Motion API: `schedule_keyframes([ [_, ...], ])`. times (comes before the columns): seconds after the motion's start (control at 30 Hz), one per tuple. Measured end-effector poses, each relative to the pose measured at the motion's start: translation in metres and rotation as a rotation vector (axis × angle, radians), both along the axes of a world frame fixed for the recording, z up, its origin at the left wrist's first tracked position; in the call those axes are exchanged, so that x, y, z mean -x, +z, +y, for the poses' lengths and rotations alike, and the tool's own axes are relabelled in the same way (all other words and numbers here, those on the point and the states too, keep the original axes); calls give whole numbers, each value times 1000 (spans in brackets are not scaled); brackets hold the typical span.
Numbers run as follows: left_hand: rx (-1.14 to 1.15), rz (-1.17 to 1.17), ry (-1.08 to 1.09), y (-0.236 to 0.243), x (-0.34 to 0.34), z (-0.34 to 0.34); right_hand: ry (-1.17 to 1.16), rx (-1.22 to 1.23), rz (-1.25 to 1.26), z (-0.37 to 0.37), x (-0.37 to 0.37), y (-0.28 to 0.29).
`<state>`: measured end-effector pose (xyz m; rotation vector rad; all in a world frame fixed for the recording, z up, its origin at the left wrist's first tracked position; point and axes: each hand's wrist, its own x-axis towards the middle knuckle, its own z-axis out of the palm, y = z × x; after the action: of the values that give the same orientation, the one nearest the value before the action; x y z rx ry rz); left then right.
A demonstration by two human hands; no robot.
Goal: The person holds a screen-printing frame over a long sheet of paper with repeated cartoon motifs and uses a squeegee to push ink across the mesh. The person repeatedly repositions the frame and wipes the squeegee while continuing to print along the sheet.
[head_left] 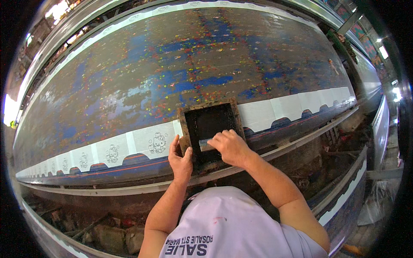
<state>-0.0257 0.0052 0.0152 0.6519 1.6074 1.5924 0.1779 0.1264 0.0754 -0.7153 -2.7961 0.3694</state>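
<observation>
My left hand grips the left side of a dark, worn, rectangular screen frame on the long table's near edge. My right hand is closed on a squeegee lying across the black mesh inside the frame. White cloth or paper pieces with scalloped lower edges run in a row either side of the frame; those on the left bear black outline drawings of a cartoon cat.
The curved-looking tabletop is stained blue and brown with coloured specks. Another white row runs along its far edge. A rail runs below the near edge. Neighbouring tables stand at the right; clear plastic sheeting hangs there.
</observation>
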Motion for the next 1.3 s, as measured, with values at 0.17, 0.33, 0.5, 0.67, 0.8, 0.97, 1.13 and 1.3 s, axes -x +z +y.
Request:
schedule_keyframes([
  [0.17, -8, 157, 24, -6, -3, 0, -5, 1, 27, -43, -12, 2],
  [0.33, -46, 116, 88, -5, -15, -1, -37, 72, -31, -65, -20, 4],
  [0.5, -72, 138, 84, -6, -21, 0, -168, 111, 153, -70, -46, 3],
  [0.67, 33, 338, 120, -5, -23, 2, -610, 389, 460, -50, -77, -18],
  [0.8, -63, 340, 163, -1, -32, 4, -513, 558, 554, -49, -97, -29],
  [0.97, -106, 294, 162, 3, -71, 22, -477, 429, 593, -38, -134, -25],
  [1.13, -133, 270, 149, -3, -146, 60, -510, 413, 615, -6, -208, -19],
  [1.3, -122, 184, 140, -12, -207, 90, -526, 412, 603, 25, -267, -20],
])
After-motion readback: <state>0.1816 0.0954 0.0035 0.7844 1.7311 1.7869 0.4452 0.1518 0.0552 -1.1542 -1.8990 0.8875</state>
